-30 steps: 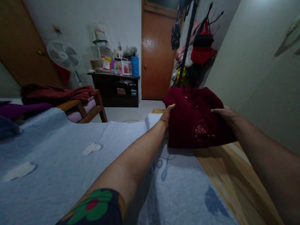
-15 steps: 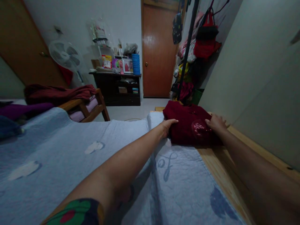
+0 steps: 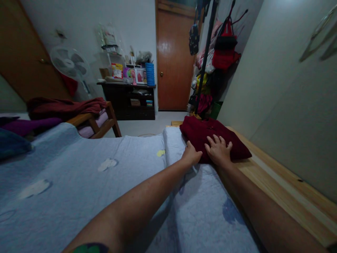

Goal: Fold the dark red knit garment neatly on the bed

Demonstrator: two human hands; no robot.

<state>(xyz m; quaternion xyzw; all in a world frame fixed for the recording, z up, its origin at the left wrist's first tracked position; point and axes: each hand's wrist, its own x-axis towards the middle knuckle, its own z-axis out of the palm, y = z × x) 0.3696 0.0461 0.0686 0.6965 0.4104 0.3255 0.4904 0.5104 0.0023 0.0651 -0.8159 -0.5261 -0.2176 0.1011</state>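
A folded dark red garment lies at the far right corner of the bed, partly over the wooden edge. My right hand rests on its near side with the fingers spread. Beside it, my left hand touches the garment's near left edge, thumb and forefinger apart; its other fingers are hidden. Under my arms stretches a light blue bedsheet with white cloud shapes, creased near my left wrist.
A pale wooden ledge runs along the right wall. A wooden chair with clothes stands at the left, a fan behind it. Further off are a dark cabinet, a door and hanging bags. A black pole rises beyond the garment.
Both hands have let go of the garment's sides. My right hand has moved left onto its near part, and my left hand slightly right and nearer. The pink print is no longer visible.
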